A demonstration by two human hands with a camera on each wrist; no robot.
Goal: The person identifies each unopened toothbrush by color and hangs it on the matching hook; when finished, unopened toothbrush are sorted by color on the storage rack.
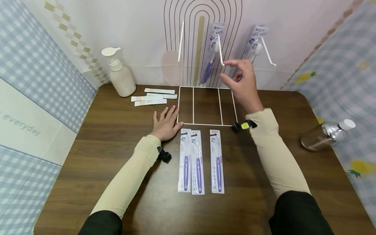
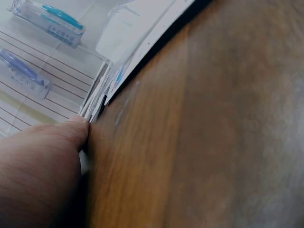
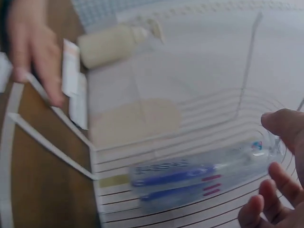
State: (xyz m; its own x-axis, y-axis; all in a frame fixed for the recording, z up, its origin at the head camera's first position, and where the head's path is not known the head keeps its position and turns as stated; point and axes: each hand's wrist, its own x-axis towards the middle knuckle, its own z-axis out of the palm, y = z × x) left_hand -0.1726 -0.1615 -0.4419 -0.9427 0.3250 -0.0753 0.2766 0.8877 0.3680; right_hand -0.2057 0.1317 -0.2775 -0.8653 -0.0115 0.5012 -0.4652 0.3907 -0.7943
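Observation:
A white wire rack point(image 1: 206, 124) stands at the back of the wooden table. One packaged purple toothbrush point(image 1: 212, 49) hangs on its middle hook and another point(image 1: 253, 44) on its right hook; the left hook point(image 1: 180, 42) is bare. Three more packaged toothbrushes point(image 1: 197, 161) lie side by side in front of the rack. My left hand point(image 1: 166, 120) lies flat on the table, fingers straight, touching the rack base's front left corner point(image 2: 90, 114). My right hand point(image 1: 228, 69) is raised between the two hanging packs with loosely curled fingers point(image 3: 266, 199) close to a pack point(image 3: 190, 183), holding nothing.
A cream pump bottle point(image 1: 118, 73) stands at the back left, with several narrow white packets point(image 1: 152, 97) lying beside it. A clear plastic bottle point(image 1: 326, 135) lies on its side at the right table edge. Checked cloth walls close in both sides.

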